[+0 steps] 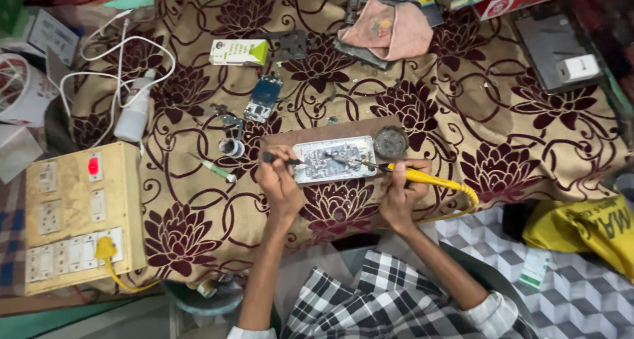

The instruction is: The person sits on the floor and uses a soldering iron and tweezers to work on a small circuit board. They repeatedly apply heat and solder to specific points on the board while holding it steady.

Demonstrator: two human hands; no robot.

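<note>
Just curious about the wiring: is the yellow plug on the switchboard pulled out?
No, the yellow plug sits pushed into a socket of the switchboard.

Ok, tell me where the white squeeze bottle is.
In the head view the white squeeze bottle lies at the left on the patterned cloth, among the white cables, just above the switchboard box.

— Where do the arms sit?

— Both come up from the bottom centre of the frame, forearms bare, sleeves rolled near the elbows, converging toward the middle.

— The left hand (279,180)?

— Just left of centre, knuckles up, fingers curled shut in a pinch, wrist straight.

— And the right hand (401,192)?

— Right of centre, fingers wrapped closed in a pen-like grip, wrist bent slightly inward, level with the other hand.
</note>
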